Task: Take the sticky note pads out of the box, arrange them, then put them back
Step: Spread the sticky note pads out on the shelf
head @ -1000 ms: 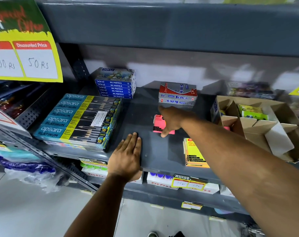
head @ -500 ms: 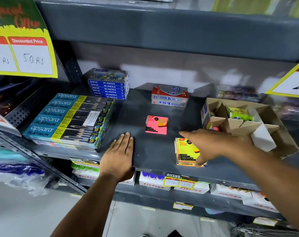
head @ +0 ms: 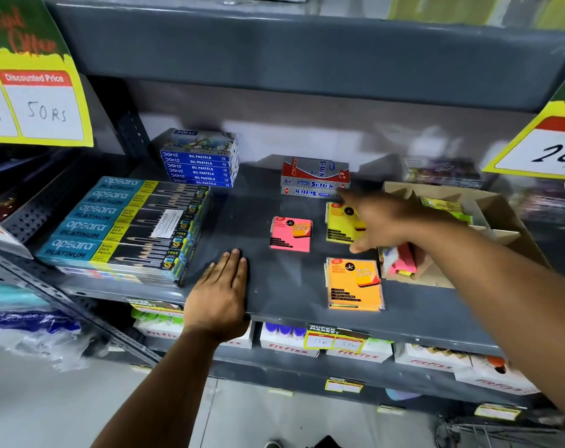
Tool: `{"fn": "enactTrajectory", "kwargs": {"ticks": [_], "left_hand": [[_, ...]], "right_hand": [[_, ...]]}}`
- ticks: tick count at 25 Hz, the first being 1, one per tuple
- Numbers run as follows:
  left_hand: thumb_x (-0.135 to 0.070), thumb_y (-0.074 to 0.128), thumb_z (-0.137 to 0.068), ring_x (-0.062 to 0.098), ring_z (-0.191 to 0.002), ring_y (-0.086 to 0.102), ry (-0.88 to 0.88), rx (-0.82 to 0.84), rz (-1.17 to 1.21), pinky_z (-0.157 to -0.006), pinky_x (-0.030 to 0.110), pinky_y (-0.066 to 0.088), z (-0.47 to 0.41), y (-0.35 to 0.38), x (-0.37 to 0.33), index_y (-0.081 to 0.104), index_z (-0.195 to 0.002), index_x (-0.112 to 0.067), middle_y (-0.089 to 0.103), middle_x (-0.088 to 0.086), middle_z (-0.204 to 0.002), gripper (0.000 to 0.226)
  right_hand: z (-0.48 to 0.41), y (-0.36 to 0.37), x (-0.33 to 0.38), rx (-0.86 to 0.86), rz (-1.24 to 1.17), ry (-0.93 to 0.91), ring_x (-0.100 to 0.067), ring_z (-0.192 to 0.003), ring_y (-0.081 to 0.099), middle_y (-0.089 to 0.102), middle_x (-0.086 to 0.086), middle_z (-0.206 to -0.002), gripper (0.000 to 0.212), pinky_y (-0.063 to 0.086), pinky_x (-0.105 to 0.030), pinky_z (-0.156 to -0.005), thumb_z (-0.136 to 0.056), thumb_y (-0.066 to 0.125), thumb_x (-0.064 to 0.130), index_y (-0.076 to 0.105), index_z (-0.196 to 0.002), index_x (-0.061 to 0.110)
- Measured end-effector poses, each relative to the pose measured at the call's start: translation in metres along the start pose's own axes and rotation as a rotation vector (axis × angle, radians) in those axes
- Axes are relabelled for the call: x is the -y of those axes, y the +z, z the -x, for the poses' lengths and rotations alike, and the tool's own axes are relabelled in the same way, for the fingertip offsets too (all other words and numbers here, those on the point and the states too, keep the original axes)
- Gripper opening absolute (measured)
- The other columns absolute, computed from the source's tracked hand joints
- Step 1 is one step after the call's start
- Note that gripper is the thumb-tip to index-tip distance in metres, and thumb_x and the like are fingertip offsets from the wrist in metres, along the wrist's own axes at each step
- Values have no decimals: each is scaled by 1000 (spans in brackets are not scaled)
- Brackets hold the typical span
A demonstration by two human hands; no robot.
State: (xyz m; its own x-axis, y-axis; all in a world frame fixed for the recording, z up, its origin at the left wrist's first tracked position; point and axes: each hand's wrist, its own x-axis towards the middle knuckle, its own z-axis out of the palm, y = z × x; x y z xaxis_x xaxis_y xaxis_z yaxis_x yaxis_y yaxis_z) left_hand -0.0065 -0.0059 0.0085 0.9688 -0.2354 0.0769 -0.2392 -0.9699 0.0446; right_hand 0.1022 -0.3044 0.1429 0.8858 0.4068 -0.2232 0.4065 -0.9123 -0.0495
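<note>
A pink sticky note pad (head: 290, 234) lies flat in the middle of the grey shelf (head: 261, 208). To its right lies a yellow pad (head: 339, 223), and my right hand (head: 383, 223) rests on that pad's right edge, fingers spread over it. A stack of orange pads (head: 354, 284) sits near the shelf's front edge. The cardboard box (head: 488, 227) stands at the right, with green-yellow pads (head: 444, 206) in a rear compartment and pink ones (head: 404, 261) at its open front. My left hand (head: 219, 292) lies flat on the shelf edge, holding nothing.
Teal pencil boxes (head: 126, 224) are stacked on the left, blue oil pastel boxes (head: 200, 160) at the back, and a red-silver Softek box (head: 315, 177) just behind the pads. Yellow price tags (head: 38, 101) hang from the shelf above. White cartons (head: 287, 342) fill the shelf below.
My right hand went from the pink pad to the front stack, lifted a yellow pad off it and carried it back beside the pink pad. The stack's top now shows orange. The left hand stayed put.
</note>
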Motion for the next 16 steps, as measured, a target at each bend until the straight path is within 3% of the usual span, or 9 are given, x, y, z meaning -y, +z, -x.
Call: {"fn": "enactTrajectory", "kwargs": {"ticks": [2,5,8,13,16], "left_hand": [[-31,61,-62,39,-135,35,10,-9,19,-108,51,35,0,0,0,37,-139,1,35,25,-148,87],[-29,60,-60,40,-134,36,14,-7,29,-107,53,37,0,0,-1,39,-137,2,36,25,-146,86],[-28,61,-61,40,-134,37,16,-15,27,-106,53,37,0,1,0,39,-137,2,38,25,-146,84],[-29,61,-61,39,-135,35,17,-13,25,-108,53,34,0,2,1,37,-139,1,35,25,-147,86],[-29,63,-62,39,-136,33,14,-14,17,-110,51,32,0,2,1,35,-140,0,33,25,-148,88]], "right_hand": [[-22,-1,-3,7,-3,15,-30,-115,51,48,-15,-141,114,44,-28,-79,-66,87,38,15,-151,15],[-41,11,-5,59,23,14,-33,-121,48,49,-16,-139,103,42,-34,-95,-60,91,34,34,-142,8],[-48,28,-8,150,47,48,-31,-119,49,49,-13,-139,99,45,-38,-94,-58,91,36,38,-138,11],[-48,36,-9,182,-1,22,-29,-119,49,48,-10,-141,106,39,-28,-81,-58,92,30,30,-144,16],[-35,19,-8,74,-154,18,-29,-125,47,43,-8,-147,108,40,-30,-92,-64,90,23,23,-149,18]]}}
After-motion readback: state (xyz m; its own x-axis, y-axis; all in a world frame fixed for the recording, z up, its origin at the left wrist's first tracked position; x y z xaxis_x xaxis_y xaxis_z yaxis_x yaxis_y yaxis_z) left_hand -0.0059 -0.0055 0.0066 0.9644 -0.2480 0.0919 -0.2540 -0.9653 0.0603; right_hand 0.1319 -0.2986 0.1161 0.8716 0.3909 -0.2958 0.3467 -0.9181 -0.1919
